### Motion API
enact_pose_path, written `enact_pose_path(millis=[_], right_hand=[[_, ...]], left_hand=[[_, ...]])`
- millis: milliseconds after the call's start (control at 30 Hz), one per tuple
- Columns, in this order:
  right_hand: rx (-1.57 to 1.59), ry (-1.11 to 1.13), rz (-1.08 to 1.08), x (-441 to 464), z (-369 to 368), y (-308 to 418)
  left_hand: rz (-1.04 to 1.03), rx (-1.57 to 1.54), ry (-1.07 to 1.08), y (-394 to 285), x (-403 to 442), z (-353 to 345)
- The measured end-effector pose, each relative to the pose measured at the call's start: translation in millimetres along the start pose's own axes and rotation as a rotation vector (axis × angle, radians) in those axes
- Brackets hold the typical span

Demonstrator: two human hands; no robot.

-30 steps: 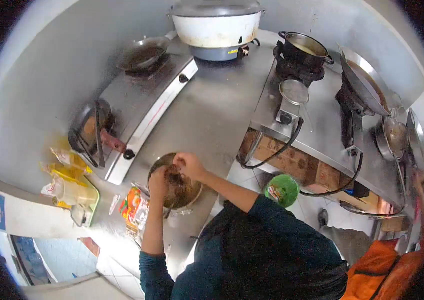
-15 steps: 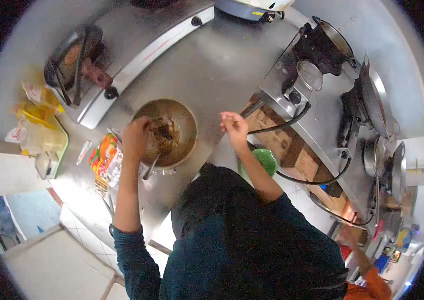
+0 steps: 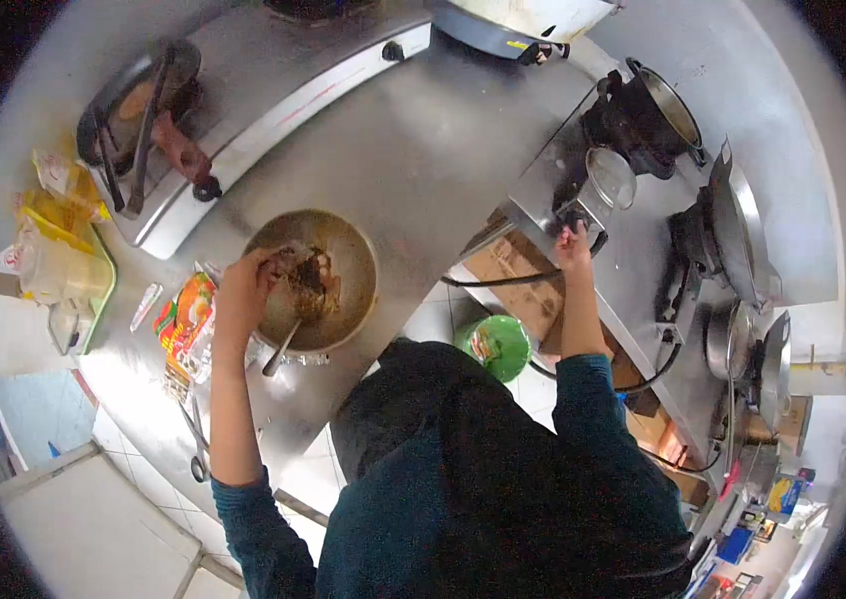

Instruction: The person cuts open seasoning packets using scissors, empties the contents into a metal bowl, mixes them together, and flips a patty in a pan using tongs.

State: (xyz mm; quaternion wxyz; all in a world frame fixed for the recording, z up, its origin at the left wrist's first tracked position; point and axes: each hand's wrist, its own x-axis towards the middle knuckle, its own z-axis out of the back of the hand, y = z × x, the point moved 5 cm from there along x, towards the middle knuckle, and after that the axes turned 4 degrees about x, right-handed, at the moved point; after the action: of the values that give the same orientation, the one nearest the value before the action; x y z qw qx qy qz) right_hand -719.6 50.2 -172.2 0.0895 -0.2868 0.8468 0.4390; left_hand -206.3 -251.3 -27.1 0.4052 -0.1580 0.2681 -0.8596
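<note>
A wide metal bowl (image 3: 358, 270) sits on the steel counter with a dark, crumbly food mixture (image 3: 315, 285) inside. A spoon (image 3: 283, 349) leans in it, its handle over the near rim. My left hand (image 3: 246, 285) is over the bowl's left side, fingers curled together; something pale and translucent shows by the fingertips, too unclear to name. Stretched out to the right, my right hand (image 3: 573, 245) has its fingers closed at the knob (image 3: 569, 218) on the front of the right-hand stove. A strainer (image 3: 609, 180) rests just beyond that knob.
A red and orange food packet (image 3: 183, 314) and scissors (image 3: 197, 439) lie left of the bowl. A pan (image 3: 178, 90) with tongs sits on the left stove. Pots and woks line the right stove, including a dark pot (image 3: 667, 110). Below hangs a black hose; a green bin (image 3: 518, 349) stands there.
My right hand has moved right, from beside the bowl to the stove knob. My left hand stays over the bowl. The orange-sleeved person at the lower right is out of view.
</note>
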Motion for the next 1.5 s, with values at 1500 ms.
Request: enact_pose_path(millis=[1500], right_hand=[[-1.120,1.488,0.881,-267.5,-328.5,-227.5]], left_hand=[[-0.030,0.026,-0.196,-3.3,-20.5,-33.3]])
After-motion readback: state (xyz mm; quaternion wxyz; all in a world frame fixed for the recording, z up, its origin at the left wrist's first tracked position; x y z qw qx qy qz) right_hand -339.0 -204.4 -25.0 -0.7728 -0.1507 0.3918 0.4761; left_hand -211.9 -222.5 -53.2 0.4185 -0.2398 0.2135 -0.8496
